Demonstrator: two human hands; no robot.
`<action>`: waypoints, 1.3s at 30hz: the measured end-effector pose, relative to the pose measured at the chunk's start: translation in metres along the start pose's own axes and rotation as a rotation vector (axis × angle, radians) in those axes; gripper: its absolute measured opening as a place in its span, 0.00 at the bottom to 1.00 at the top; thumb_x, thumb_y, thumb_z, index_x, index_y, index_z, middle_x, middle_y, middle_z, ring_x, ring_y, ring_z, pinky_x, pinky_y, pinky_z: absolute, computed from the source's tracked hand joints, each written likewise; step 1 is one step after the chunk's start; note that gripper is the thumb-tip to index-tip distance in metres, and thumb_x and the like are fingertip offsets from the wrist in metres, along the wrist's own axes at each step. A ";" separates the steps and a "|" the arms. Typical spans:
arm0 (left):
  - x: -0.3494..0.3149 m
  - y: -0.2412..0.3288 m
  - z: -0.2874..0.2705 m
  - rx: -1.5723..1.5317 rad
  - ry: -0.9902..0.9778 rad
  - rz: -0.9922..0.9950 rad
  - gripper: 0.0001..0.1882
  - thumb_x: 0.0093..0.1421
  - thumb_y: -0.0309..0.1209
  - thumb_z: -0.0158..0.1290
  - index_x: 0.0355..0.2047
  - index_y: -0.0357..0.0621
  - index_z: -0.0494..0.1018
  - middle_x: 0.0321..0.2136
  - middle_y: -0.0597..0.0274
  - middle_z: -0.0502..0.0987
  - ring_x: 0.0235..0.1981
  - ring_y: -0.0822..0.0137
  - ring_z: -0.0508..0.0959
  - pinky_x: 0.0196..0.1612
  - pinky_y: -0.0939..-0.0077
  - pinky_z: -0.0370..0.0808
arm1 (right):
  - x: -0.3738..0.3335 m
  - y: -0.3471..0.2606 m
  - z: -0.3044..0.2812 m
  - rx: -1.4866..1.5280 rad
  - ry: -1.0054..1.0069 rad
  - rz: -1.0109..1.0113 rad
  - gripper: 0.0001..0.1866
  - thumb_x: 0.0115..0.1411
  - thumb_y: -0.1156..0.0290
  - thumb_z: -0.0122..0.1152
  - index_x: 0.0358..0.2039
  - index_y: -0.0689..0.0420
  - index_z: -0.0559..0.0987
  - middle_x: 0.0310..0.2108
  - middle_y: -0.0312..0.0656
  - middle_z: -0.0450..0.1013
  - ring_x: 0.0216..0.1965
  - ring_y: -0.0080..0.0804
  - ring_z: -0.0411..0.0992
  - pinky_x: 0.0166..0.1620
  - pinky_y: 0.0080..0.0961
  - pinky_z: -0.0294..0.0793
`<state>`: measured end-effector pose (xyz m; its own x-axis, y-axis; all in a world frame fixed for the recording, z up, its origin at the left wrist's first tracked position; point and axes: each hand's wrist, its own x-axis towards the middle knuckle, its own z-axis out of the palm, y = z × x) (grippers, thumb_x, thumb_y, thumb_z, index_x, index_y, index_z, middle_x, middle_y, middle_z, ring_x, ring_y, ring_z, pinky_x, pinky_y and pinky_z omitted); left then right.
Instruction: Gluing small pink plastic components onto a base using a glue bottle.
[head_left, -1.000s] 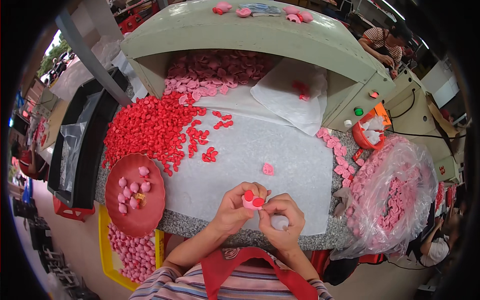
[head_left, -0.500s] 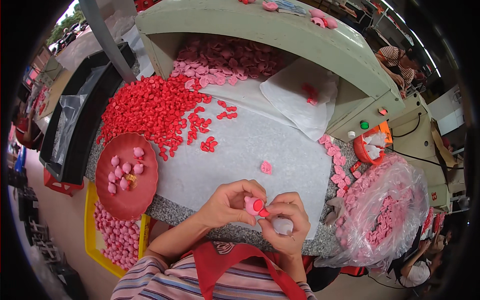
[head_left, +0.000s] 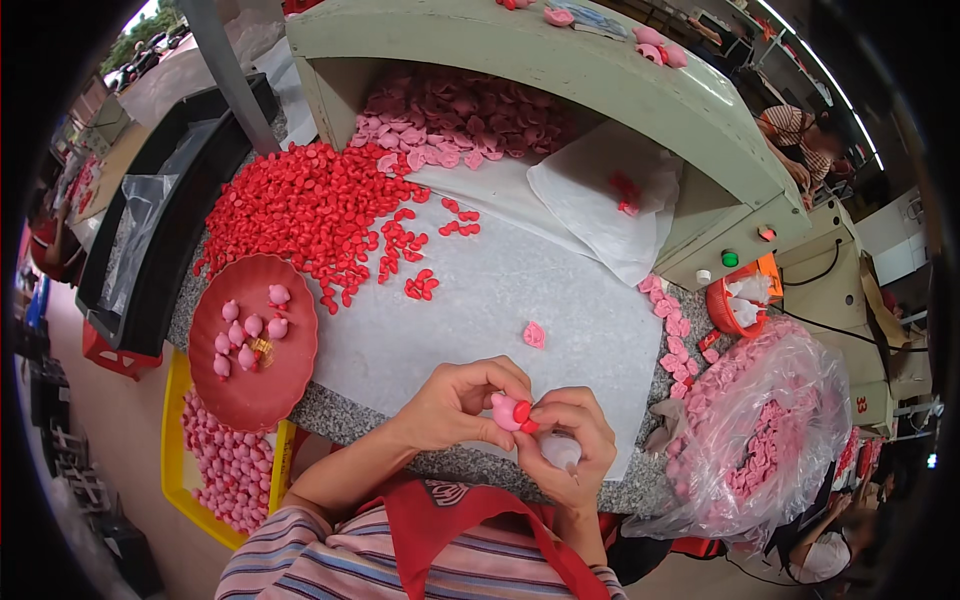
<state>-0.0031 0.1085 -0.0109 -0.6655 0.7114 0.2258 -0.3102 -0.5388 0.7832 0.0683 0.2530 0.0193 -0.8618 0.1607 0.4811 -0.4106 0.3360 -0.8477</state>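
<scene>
Close to my body, above the table's front edge, my left hand point(head_left: 455, 405) pinches a small round pink toy part point(head_left: 506, 410). A red double-lobed piece point(head_left: 522, 414) sits against the pink part's right side. Thumb and fingertips of my right hand point(head_left: 580, 440) press at this red piece. Tucked in the same hand's palm is a small whitish squeeze bottle point(head_left: 560, 452), partly hidden by the fingers. A single flat pink piece point(head_left: 535, 335) lies on the white sheet point(head_left: 460, 310) just beyond my hands.
Loose red pieces point(head_left: 300, 210) form a heap at the left. Below it are a red scalloped dish point(head_left: 250, 390) with several pink parts and a yellow crate point(head_left: 178, 470). A pale green metal housing point(head_left: 520, 50) stands behind; a plastic bag of pink pieces point(head_left: 740, 440) sits right.
The red piece has shifted from jutting out toward the lower right to lying closer along the pink part's side. Both hands stay nearly in place; the view has moved slightly.
</scene>
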 end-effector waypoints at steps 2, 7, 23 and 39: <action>-0.001 0.000 -0.001 -0.005 -0.001 -0.005 0.20 0.41 0.17 0.61 0.37 0.36 0.70 0.37 0.54 0.68 0.37 0.66 0.72 0.36 0.77 0.75 | -0.002 0.000 0.002 0.010 0.001 0.020 0.14 0.37 0.85 0.66 0.27 0.61 0.75 0.29 0.42 0.69 0.21 0.20 0.70 0.22 0.14 0.69; 0.000 -0.002 0.000 0.108 -0.021 0.031 0.20 0.42 0.17 0.61 0.38 0.36 0.71 0.37 0.55 0.68 0.38 0.67 0.72 0.37 0.77 0.74 | -0.014 0.008 -0.002 0.020 -0.023 0.055 0.16 0.37 0.87 0.62 0.30 0.62 0.74 0.31 0.42 0.68 0.29 0.23 0.69 0.29 0.14 0.68; 0.003 0.015 0.026 1.059 0.239 0.247 0.22 0.42 0.22 0.62 0.40 0.39 0.69 0.33 0.58 0.72 0.30 0.67 0.74 0.31 0.75 0.72 | -0.003 0.014 -0.001 0.049 0.026 0.097 0.18 0.42 0.87 0.62 0.37 0.62 0.76 0.39 0.44 0.66 0.31 0.23 0.70 0.29 0.15 0.71; -0.012 0.012 0.006 -0.162 0.121 -0.203 0.17 0.54 0.19 0.50 0.46 0.33 0.68 0.43 0.51 0.71 0.45 0.63 0.72 0.47 0.72 0.71 | 0.009 -0.015 -0.005 0.371 0.034 0.619 0.14 0.46 0.84 0.59 0.37 0.63 0.75 0.41 0.42 0.67 0.27 0.20 0.70 0.28 0.14 0.71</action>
<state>0.0058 0.0960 -0.0005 -0.6517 0.7585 -0.0048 -0.5436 -0.4626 0.7004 0.0681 0.2542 0.0374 -0.9619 0.2501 -0.1104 0.0709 -0.1618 -0.9843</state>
